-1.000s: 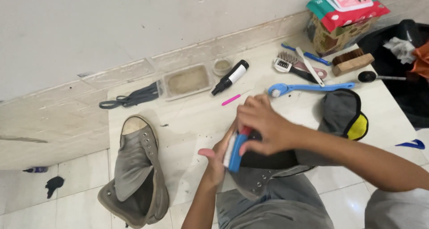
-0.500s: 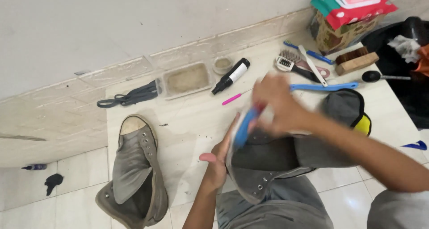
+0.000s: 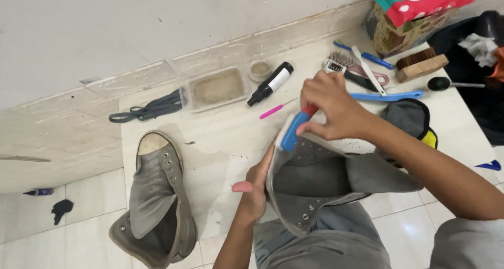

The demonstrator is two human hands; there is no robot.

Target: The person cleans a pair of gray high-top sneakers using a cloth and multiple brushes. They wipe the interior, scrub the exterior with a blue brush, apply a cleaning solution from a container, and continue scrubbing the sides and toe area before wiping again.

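At the far left a small dark bottle (image 3: 38,192) and a black scrap (image 3: 61,208) lie on the floor tiles. Next comes a grey high-top shoe (image 3: 156,195) lying open on the pale tabletop (image 3: 220,137), its laces out; behind it, near the wall, dark laces (image 3: 149,109) lie in a bundle beside a clear tray (image 3: 218,88) of murky water, a small round tub (image 3: 260,69) and a black dropper bottle (image 3: 270,83), with a pink stick (image 3: 273,111) just in front. In the middle the left hand (image 3: 257,187) cups the side of the second grey shoe (image 3: 325,182), which rests over the person's lap with its opening facing up; that hand's grip is closed on the shoe's edge, thumb sticking out. The right hand (image 3: 331,109) has its grip closed on a blue and red brush (image 3: 295,128), pressed against the shoe's pale rim. Further right lie a long blue brush (image 3: 388,96), several small brushes (image 3: 349,72), a wooden brush (image 3: 418,65), a black spoon-like tool (image 3: 446,83) and a grey and yellow cloth item (image 3: 415,119). A pack of wipes (image 3: 420,1) sits on a patterned box (image 3: 394,35) at the top right.
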